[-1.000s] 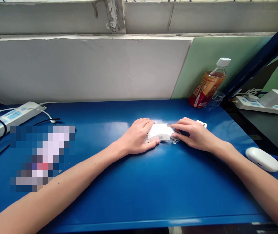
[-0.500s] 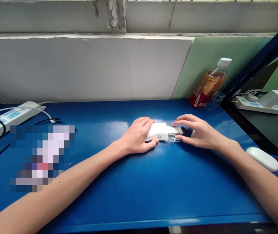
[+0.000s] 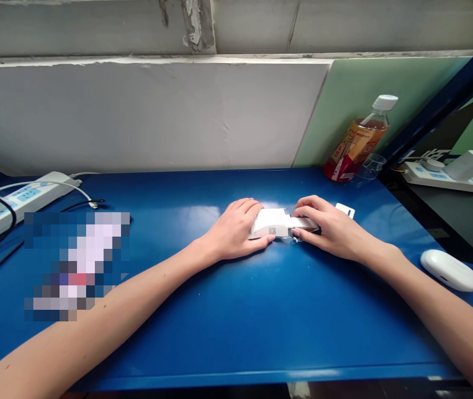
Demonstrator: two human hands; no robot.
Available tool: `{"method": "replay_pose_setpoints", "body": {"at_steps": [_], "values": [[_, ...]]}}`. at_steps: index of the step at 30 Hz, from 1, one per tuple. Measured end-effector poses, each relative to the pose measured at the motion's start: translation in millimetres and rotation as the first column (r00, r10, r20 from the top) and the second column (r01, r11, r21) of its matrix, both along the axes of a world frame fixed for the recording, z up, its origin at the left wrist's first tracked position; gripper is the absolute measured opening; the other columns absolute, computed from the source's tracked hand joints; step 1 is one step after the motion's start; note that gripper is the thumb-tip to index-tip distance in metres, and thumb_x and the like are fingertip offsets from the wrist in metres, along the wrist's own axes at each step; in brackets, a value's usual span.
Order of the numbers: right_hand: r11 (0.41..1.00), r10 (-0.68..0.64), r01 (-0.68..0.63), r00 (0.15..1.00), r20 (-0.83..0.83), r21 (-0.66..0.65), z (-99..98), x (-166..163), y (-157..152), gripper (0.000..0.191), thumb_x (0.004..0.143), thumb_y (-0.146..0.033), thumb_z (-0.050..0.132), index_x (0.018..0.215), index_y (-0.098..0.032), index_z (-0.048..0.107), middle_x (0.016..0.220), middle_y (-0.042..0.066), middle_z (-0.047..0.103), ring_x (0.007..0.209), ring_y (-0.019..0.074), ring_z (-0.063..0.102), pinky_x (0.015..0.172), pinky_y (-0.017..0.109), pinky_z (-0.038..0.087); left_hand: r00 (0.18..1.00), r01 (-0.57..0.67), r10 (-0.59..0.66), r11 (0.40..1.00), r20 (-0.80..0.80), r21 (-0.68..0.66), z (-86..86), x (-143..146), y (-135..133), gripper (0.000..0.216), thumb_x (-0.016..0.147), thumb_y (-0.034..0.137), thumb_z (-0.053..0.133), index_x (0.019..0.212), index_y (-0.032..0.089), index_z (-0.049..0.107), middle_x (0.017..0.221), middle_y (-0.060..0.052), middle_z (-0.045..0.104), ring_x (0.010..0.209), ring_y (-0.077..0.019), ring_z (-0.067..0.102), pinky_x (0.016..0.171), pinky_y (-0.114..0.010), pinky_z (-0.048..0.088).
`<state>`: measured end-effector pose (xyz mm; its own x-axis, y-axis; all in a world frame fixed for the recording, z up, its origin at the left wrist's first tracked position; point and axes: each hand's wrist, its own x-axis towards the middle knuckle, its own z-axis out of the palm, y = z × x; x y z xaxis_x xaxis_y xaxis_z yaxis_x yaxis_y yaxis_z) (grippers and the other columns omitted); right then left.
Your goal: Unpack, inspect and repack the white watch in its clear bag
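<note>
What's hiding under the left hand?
The left hand lies over one end of a white package. The other end pokes out past the fingers, showing a small printed square. I can't see whatever the palm and fingers cover.

A glossy blue desktop (image 3: pixel 240 321) spans the foreground, backed by an upright pale grey panel (image 3: pixel 137 116) with faint creases. To its right stands a light green panel (image 3: pixel 411 77). Along the top runs a white ledge (image 3: pixel 240 59) – its edge uneven – and above that, a dull grey wall (image 3: pixel 74 27) divided by a post (image 3: pixel 195 25) with peeling paint. At far right, a dark blue beam (image 3: pixel 448 97) slants upward; beyond it lies a dark grey surface (image 3: pixel 464 210). Soft white light – its source unseen – reflects off the desktop.
</note>
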<state>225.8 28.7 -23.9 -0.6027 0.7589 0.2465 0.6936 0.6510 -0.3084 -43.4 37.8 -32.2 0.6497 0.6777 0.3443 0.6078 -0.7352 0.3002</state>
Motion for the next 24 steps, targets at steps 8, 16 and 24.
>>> {"method": "replay_pose_setpoints", "body": {"at_steps": [8,16,24], "values": [[0.986,-0.126,0.139,0.981,-0.145,0.09,13.9,22,11,0.02,0.095,-0.036,0.054,0.103,-0.022,0.065,0.097,0.008,0.074,0.085,0.0252,0.07,0.071,0.036,0.051,1.0,-0.001,0.001,1.0,0.014,-0.026,2.0,1,0,0.05,0.087,0.051,0.062,0.118,0.012,0.058,0.126,-0.019,0.062,0.123,-0.0339,0.055,0.105,-0.05,0.044],[0.927,-0.372,0.177,0.537,-0.757,-0.33,16.4,17,15,0.033,0.073,-0.049,0.081,0.066,-0.021,0.065,0.055,-0.003,0.051,0.046,0.0099,0.041,0.043,0.026,0.031,1.0,0.003,-0.003,1.0,-0.026,-0.009,-0.8,-1,0,0.061,0.085,0.053,0.063,0.126,0.009,0.055,0.132,-0.022,0.059,0.128,-0.0358,0.051,0.109,-0.05,0.041],[0.761,-0.52,-0.174,0.41,-0.749,-0.624,20.3,2,10,0.039,0.071,-0.058,0.078,0.077,-0.022,0.068,0.056,-0.004,0.041,0.048,0.0125,0.042,0.048,0.03,0.046,0.999,0.003,-0.004,1.0,-0.05,-0.015,0.4,-1,-1,0.071,0.084,0.056,0.062,0.133,0.005,0.052,0.136,-0.025,0.055,0.129,-0.0375,0.049,0.11,-0.052,0.039]]}}
